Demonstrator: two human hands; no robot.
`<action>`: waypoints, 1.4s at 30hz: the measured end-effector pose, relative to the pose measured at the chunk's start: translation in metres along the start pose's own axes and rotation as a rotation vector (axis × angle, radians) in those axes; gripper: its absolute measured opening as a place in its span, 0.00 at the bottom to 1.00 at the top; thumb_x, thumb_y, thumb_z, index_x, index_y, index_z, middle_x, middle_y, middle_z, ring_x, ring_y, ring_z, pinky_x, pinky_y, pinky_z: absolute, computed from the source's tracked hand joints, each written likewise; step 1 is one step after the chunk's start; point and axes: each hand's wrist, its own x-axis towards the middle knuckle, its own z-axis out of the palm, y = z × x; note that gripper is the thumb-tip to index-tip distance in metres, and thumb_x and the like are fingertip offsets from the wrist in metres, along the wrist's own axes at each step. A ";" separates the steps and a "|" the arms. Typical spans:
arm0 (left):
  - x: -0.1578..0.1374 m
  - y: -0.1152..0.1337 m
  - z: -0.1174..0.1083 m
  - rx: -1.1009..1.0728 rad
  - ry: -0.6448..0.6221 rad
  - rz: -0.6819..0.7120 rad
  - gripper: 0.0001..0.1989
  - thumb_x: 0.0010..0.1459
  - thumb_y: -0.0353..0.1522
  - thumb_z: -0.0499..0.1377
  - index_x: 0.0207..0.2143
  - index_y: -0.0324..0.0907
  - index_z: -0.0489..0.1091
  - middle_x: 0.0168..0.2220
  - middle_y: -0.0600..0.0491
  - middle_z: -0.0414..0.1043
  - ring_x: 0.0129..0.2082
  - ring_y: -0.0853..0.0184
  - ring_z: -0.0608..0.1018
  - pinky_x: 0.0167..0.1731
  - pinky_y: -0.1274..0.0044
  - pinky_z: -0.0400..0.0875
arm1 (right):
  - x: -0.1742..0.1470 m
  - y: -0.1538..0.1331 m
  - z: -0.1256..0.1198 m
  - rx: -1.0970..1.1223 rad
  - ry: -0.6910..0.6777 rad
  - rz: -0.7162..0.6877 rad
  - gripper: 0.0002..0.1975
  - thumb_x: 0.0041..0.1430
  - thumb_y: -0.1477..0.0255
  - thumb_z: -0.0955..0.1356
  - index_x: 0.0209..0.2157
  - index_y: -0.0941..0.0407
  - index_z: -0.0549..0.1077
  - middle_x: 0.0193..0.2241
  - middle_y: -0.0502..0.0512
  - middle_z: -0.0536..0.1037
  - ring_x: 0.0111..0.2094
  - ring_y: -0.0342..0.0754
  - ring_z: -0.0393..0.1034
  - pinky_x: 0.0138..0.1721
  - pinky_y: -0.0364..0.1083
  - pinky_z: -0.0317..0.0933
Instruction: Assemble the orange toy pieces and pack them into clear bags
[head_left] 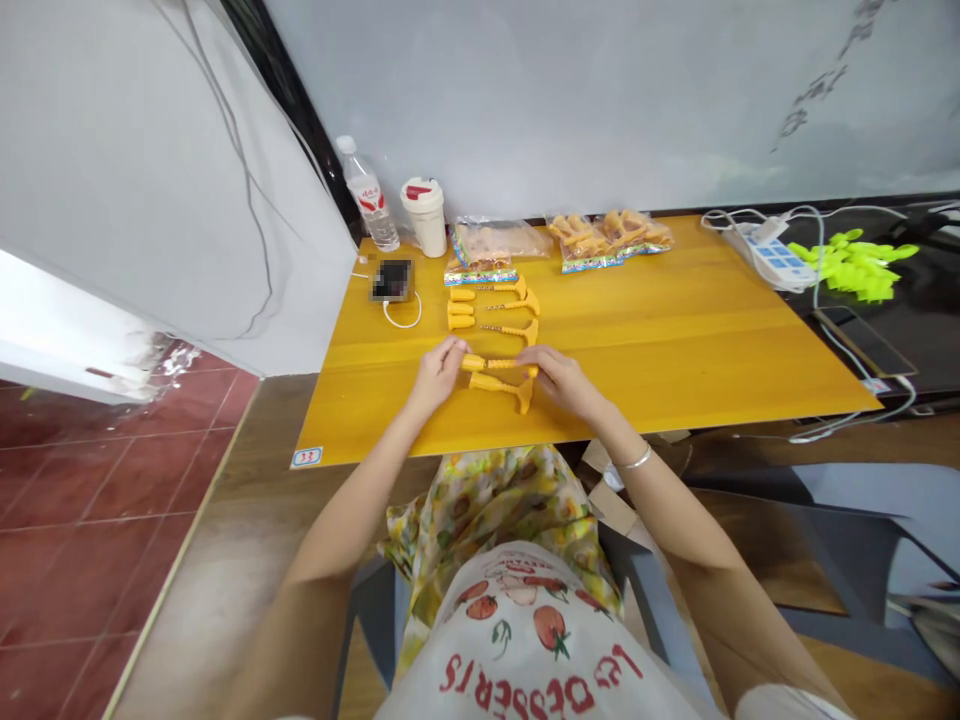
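Mid-frame, the left hand [438,378] pinches a yellow sleeve [472,362], the right hand [561,380] grips a T-handled screw [501,365]; keeping both aligned looks wise.

Both bare forearms [360,485] reach forward, converging; left hand [437,372] pinches, right hand [564,380] curls its fingers, knuckles up.

The only camera sits on the head of this person [517,600] here. It looks forward and down, quite near the hands [564,380], and catches the whole yellow counter [675,340].
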 end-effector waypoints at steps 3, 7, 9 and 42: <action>0.016 -0.012 -0.009 -0.172 0.088 -0.282 0.18 0.66 0.44 0.49 0.29 0.42 0.65 0.19 0.60 0.54 0.18 0.72 0.60 0.21 0.80 0.57 | -0.002 0.005 -0.003 -0.163 0.033 -0.048 0.14 0.66 0.69 0.59 0.45 0.51 0.74 0.51 0.60 0.76 0.51 0.51 0.70 0.51 0.49 0.62; 0.032 -0.043 -0.015 -0.075 0.177 -0.158 0.12 0.62 0.42 0.56 0.34 0.43 0.66 0.25 0.58 0.60 0.23 0.72 0.62 0.27 0.79 0.61 | 0.009 0.019 0.004 -0.102 0.202 0.258 0.14 0.64 0.62 0.63 0.44 0.56 0.72 0.36 0.58 0.79 0.36 0.49 0.70 0.42 0.47 0.63; 0.036 -0.055 -0.012 0.026 0.167 -0.088 0.09 0.60 0.38 0.60 0.38 0.43 0.67 0.27 0.58 0.62 0.25 0.72 0.63 0.30 0.79 0.62 | 0.018 0.027 0.009 0.019 0.213 0.426 0.13 0.62 0.62 0.64 0.41 0.57 0.71 0.32 0.55 0.79 0.29 0.46 0.68 0.35 0.45 0.61; 0.029 -0.062 0.005 0.559 0.070 0.170 0.22 0.59 0.27 0.54 0.56 0.45 0.69 0.56 0.42 0.61 0.55 0.52 0.65 0.59 0.59 0.61 | 0.038 0.026 0.017 -0.447 0.079 0.613 0.28 0.65 0.64 0.65 0.63 0.60 0.60 0.51 0.70 0.69 0.43 0.57 0.71 0.44 0.52 0.64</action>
